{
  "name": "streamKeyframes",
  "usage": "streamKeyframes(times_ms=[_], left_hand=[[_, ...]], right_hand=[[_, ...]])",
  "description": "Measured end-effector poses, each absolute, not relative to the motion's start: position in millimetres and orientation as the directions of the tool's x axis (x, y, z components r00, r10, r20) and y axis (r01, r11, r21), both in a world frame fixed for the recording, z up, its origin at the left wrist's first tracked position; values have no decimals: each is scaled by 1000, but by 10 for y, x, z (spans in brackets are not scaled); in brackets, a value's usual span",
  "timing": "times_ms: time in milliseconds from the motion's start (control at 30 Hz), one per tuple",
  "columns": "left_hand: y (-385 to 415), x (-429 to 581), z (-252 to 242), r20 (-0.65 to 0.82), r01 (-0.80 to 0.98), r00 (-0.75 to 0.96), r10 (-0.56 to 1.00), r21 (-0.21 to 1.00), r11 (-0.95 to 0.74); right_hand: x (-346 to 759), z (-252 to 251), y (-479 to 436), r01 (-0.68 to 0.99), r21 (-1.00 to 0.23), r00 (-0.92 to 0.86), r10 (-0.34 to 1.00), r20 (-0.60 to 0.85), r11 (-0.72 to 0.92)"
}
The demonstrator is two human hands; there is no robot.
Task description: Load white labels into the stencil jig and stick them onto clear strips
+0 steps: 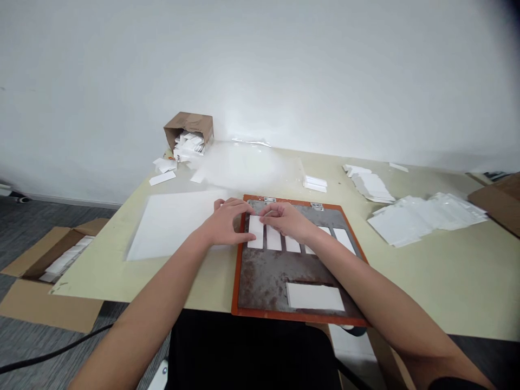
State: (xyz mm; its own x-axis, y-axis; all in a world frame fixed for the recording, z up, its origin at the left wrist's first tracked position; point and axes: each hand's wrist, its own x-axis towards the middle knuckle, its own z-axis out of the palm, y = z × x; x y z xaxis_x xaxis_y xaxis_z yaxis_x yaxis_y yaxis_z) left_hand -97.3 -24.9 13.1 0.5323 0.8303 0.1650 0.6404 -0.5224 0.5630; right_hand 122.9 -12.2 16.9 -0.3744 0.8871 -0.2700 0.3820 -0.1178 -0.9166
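Both hands are at the far edge of the plate. Our left hand (225,222) and right hand (284,221) nearly touch above the leftmost white rectangular card strip (255,233). Fingers narrow, curled in at that strip from both sides. Can't tell if they grip it or only press it flat. The strip lies on a rust-stained steel plate with an orange frame (298,317). Four more white rectangular card strips (292,245) run right in a spaced row, partly under our right hand. Even gaps and parallel edges look deliberate, so the plate is probably serving as a layout base. Two small metal hinges (292,202) on the far rim suggest something folds there. A wide white rectangular card (314,297) sits apart, near the plate's near edge. Left of the plate, a large white sheet (170,225) lies flat on the pale cream tabletop (426,276), within easy reach. Farther back: a tipped brown cardboard box (189,123) spilling small white pieces (189,145), and a clear plastic film (244,165). Right side: loose white packets (426,219)
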Motion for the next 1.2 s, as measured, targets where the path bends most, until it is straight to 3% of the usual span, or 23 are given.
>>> streamKeyframes(times_ms=[233,467,667,1200], left_hand=[[-249,-963,132,166,648,540,825,543,-533],[-242,-951,135,150,668,549,822,513,-539],[-221,-966,120,155,700,551,820,449,-555],[-224,-960,138,158,702,545,824,452,-551]], right_hand=[[1227,201,-130,447,-892,-371,895,-246,-60],[1220,195,-128,523,-846,-357,927,-114,98],[1229,170,-127,603,-788,-330,938,-104,125],[1217,161,-131,633,-749,-366,928,-65,197]])
